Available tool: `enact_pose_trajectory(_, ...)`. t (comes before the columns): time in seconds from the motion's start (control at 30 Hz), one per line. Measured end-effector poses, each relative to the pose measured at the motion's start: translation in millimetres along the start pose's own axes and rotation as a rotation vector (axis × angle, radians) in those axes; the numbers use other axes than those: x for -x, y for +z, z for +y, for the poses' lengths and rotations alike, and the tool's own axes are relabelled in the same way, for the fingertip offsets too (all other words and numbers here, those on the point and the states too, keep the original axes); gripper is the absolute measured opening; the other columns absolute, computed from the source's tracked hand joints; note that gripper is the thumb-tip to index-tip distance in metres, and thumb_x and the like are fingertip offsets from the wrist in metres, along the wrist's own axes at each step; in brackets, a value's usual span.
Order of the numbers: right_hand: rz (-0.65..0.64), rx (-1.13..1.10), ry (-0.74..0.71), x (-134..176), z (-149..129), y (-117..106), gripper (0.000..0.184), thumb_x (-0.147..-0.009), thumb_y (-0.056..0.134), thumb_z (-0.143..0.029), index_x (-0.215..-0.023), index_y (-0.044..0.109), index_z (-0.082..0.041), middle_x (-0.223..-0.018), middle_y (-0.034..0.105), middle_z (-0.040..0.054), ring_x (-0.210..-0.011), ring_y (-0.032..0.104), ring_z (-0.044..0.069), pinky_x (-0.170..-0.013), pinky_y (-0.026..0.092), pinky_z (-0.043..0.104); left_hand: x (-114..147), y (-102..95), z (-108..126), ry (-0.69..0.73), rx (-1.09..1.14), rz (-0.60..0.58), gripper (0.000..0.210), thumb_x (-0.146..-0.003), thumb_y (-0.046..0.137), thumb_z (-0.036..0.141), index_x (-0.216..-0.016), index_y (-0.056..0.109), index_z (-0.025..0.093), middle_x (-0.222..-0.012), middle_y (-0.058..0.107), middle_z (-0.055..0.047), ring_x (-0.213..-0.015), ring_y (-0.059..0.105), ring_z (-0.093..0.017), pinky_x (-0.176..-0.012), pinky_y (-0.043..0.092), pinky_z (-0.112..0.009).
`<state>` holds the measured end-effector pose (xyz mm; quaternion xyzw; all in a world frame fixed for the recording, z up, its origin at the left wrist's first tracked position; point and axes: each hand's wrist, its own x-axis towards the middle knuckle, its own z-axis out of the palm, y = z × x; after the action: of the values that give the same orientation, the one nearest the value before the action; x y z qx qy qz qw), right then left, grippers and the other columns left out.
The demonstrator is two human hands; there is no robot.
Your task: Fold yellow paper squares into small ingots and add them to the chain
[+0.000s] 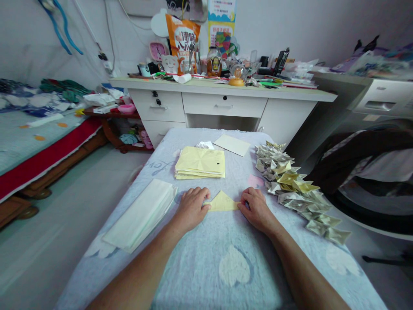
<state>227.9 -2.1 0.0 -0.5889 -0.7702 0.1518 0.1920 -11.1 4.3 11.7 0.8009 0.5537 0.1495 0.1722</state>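
Note:
A small piece of folded yellow paper lies on the cloth-covered table, its peak pointing away from me. My left hand pinches its left corner between thumb and fingers. The right corner is gripped the same way by my right hand. Just beyond them sits a stack of yellow paper sheets with creases across the top one. To the left of my left hand rests a pile of long white paper. Several folded paper shapes stand in a row along the right side.
A pale card and a crumpled white scrap lie at the table's far end. Behind stands a cluttered white desk. A front-loading washing machine is close on the right, and a bed is at the left.

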Motion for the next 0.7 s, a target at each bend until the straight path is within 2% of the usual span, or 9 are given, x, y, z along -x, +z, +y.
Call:
enact_pose_trajectory(0.07, 0.023, -0.003, 0.01, 1, 0, 0, 0.003, -0.08, 0.057, -0.022, -0.081, 0.056, -0.019, -0.091, 0.054, 0.0054, -0.089, 0.045, 0.022, -0.078, 0.033, 0.033, 1, 0.6, 0, 0.034, 0.052, 0.022, 0.022, -0.077, 0.053, 0.016, -0.098, 0.054, 0.024, -0.1, 0.054, -0.003, -0.099, 0.048, -0.021, -0.085, 0.035, -0.033)
enact_pose_trajectory(0.17, 0.07, 0.007, 0.006, 2, -4, 1, 0.015, -0.078, 0.057, -0.017, -0.093, 0.056, -0.02, -0.097, 0.054, 0.0062, -0.092, 0.044, 0.023, -0.078, 0.032, 0.034, 1, 2.7, 0, 0.114, 0.08, -0.005, 0.023, -0.077, 0.048, 0.011, -0.091, 0.059, 0.024, -0.101, 0.051, -0.003, -0.099, 0.046, -0.02, -0.088, 0.035, -0.033)
enact_pose_trajectory(0.23, 0.076, 0.036, -0.043, 3, -10, 3, 0.018, -0.077, 0.054, -0.012, -0.092, 0.059, -0.022, -0.099, 0.055, 0.0056, -0.094, 0.043, 0.023, -0.079, 0.029, 0.034, 0, 4.1, -1, 0.141, 0.068, -0.022, 0.022, -0.076, 0.047, 0.01, -0.084, 0.061, 0.023, -0.099, 0.051, -0.003, -0.097, 0.046, -0.02, -0.088, 0.035, -0.033)
enact_pose_trajectory(0.33, -0.001, 0.066, -0.153, 4, -21, 6, 0.022, -0.078, 0.046, -0.005, -0.08, 0.06, -0.022, -0.088, 0.057, 0.0036, -0.088, 0.044, 0.02, -0.076, 0.027, 0.034, -1, 4.5, -1, 0.144, 0.043, -0.014, 0.019, -0.074, 0.048, 0.01, -0.08, 0.061, 0.022, -0.096, 0.051, -0.003, -0.095, 0.045, -0.02, -0.087, 0.035, -0.033)
enact_pose_trajectory(0.43, -0.047, 0.093, -0.168, 3, -31, 7, 0.02, -0.072, 0.047, -0.002, -0.076, 0.057, -0.019, -0.083, 0.057, 0.0034, -0.084, 0.044, 0.019, -0.074, 0.027, 0.033, -1, 3.6, 1, 0.138, 0.033, -0.008, 0.015, -0.078, 0.047, 0.014, -0.079, 0.061, 0.022, -0.094, 0.052, -0.003, -0.094, 0.045, -0.019, -0.086, 0.035, -0.033)
enact_pose_trajectory(0.57, -0.03, 0.134, -0.13, 1, -40, 9, 0.008, -0.082, 0.051, -0.016, -0.077, 0.056, -0.019, -0.083, 0.056, 0.0048, -0.083, 0.044, 0.02, -0.073, 0.028, 0.033, 0, 4.7, 6, 0.084, -0.008, 0.005, 0.014, -0.083, 0.052, 0.032, -0.077, 0.06, 0.021, -0.095, 0.052, -0.003, -0.094, 0.045, -0.021, -0.086, 0.035, -0.035)
enact_pose_trajectory(0.7, -0.007, 0.159, -0.073, 0, -41, 15, 0.021, -0.091, 0.048, -0.033, -0.078, 0.057, -0.02, -0.085, 0.054, 0.0058, -0.084, 0.044, 0.021, -0.072, 0.027, 0.033, -1, 8.6, 10, 0.043, -0.045, 0.025, 0.019, -0.081, 0.058, 0.039, -0.074, 0.057, 0.021, -0.094, 0.052, -0.003, -0.094, 0.044, -0.021, -0.085, 0.034, -0.036)
